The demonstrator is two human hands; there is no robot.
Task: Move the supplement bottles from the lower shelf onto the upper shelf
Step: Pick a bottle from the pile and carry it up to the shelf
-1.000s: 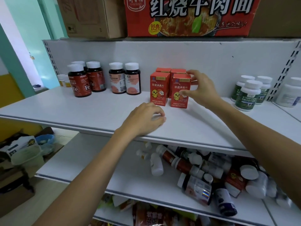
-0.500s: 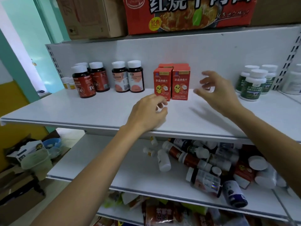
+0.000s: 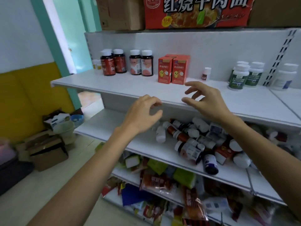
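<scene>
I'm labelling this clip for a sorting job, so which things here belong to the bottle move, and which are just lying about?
Part of the job:
- jumbled bottles on the lower shelf
- upper shelf, where standing bottles are lined up
- left hand and right hand, both empty

Just lying about:
- snack packets below
- cardboard boxes on the floor
- noodle carton on top

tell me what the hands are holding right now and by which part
Nothing. The left hand and right hand are both empty, fingers loosely spread, near the upper shelf edge.

Upper shelf (image 3: 130, 86): upright bottles (image 3: 141, 64), boxes (image 3: 173, 70); lower shelf (image 3: 114, 128): tumbled bottle heap (image 3: 192, 141).
</scene>
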